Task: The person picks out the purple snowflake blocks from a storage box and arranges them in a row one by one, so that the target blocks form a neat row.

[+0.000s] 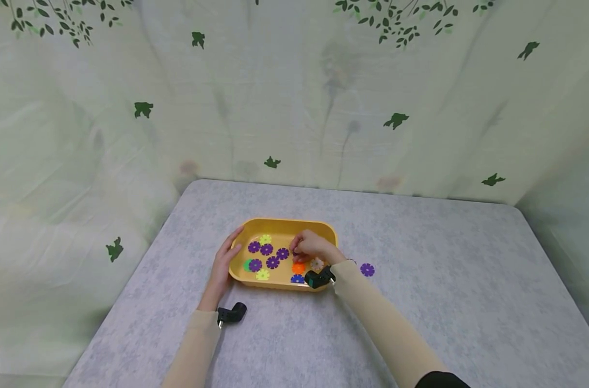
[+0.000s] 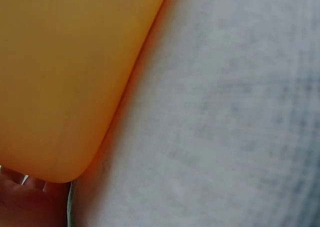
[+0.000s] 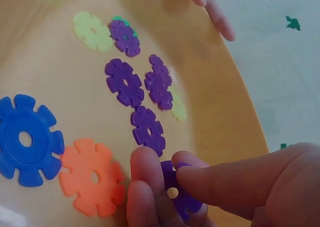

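My right hand [image 1: 313,245] is over the right part of a yellow tray [image 1: 288,220], pinching a purple notched plastic disc [image 3: 182,194] between thumb and fingertips. Just below that hand lie an orange disc [image 3: 92,177] and a blue disc [image 3: 27,139] on the tray floor. My left hand [image 1: 221,267] rests at the tray's left end, its fairly straight fingers [image 3: 219,18] touching the rim. Several more purple discs [image 1: 272,262] lie in the left half, with two yellow discs [image 1: 262,275] and a green disc [image 1: 247,264] partly covered by a purple one.
A whitish disc [image 1: 317,263] lies in the tray beside the right wrist. Outside, to the right of the tray, a single purple disc [image 1: 367,269] lies on the grey table [image 1: 444,280]. A pale curtain [image 1: 294,97] with leaf and bird shapes hangs behind the table.
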`<state>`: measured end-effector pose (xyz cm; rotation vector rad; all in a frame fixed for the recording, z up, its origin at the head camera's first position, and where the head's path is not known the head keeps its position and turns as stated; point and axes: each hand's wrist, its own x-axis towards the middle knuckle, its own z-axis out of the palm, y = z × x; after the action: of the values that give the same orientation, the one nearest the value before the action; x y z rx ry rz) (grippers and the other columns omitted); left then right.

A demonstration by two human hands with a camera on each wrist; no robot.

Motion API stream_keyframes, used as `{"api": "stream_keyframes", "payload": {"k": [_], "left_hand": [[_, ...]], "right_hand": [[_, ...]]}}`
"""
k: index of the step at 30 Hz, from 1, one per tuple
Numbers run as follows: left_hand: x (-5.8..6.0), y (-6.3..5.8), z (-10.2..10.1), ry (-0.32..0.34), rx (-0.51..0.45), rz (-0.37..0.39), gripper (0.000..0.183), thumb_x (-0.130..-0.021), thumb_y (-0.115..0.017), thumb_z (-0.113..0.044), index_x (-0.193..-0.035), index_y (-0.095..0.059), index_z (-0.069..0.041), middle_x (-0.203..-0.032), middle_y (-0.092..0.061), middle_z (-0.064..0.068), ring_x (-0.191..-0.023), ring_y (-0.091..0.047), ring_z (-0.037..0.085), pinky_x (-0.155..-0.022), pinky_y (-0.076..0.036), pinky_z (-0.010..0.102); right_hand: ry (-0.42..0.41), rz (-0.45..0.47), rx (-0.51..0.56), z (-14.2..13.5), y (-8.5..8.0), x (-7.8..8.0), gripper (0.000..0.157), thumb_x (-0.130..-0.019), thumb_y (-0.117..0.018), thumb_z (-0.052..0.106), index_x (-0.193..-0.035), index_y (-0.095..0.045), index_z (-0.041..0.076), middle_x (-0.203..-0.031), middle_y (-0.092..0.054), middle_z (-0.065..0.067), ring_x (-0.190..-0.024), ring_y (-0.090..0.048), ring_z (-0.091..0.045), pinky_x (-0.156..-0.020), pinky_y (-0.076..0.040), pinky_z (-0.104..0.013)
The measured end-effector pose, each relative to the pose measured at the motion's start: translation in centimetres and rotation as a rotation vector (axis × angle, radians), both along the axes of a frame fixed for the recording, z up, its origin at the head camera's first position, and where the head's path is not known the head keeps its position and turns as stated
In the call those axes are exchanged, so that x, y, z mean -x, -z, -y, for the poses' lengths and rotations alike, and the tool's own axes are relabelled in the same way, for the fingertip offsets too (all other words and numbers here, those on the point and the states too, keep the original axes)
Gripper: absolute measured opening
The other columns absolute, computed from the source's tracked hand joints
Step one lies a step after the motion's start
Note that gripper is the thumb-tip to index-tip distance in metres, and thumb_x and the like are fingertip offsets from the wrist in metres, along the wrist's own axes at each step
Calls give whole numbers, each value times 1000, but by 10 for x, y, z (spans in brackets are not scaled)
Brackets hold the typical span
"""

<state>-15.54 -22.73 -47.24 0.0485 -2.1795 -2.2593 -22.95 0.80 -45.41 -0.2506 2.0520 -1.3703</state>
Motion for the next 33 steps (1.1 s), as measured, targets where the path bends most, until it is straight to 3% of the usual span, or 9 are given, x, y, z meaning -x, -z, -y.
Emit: {"api": "stream_keyframes", "payload": {"k": [9,18,21,26,33], "left_hand": [[1,-1,0,-4,1,1,46,-103,-39,-10,-148,-35,-8,-155,-27,4,-142,-19,17,-115,-17,31],[0,0,-1,-9,9,2,46,-103,-39,-11,-148,-35,-9,-155,-27,3,-142,-19,17,-115,-17,31],[0,-1,-1,-13,18,8,46,-103,-39,-11,-148,-35,-9,-155,-28,3,-142,-20,17,-115,-17,32],[0,-2,-2,-14,23,14,46,-103,-39,-11,-148,-35,-10,-155,-27,3,-142,-20,17,-115,-17,31],[3,6,0,-19,-14,7,46,-103,-39,-11,-148,-36,-10,-155,-27,3,-142,-19,18,-115,-16,33]], "right_hand": [[-35,-115,26,-9,-12,-2,13,-95,-51,0,-104,-59,-3,-78,-60,-14,-59,-56,-17,-57,-53,-29],[-7,-105,167,-41,-26,0,16,-96,-52,7,-110,-59,-1,-88,-63,-12,-79,-61,-40,-80,-54,-50],[24,-107,195,-56,-32,-1,18,-97,-52,7,-112,-57,-1,-92,-64,-13,-75,-61,-33,-82,-53,-52],[76,-127,222,-88,-33,-4,21,-97,-52,9,-114,-55,-3,-95,-63,-14,-71,-59,-21,-78,-56,-42],[168,-132,195,-136,-18,-19,24,-98,-50,9,-117,-51,-5,-89,-59,-12,-72,-57,-19,-76,-56,-38]]}}
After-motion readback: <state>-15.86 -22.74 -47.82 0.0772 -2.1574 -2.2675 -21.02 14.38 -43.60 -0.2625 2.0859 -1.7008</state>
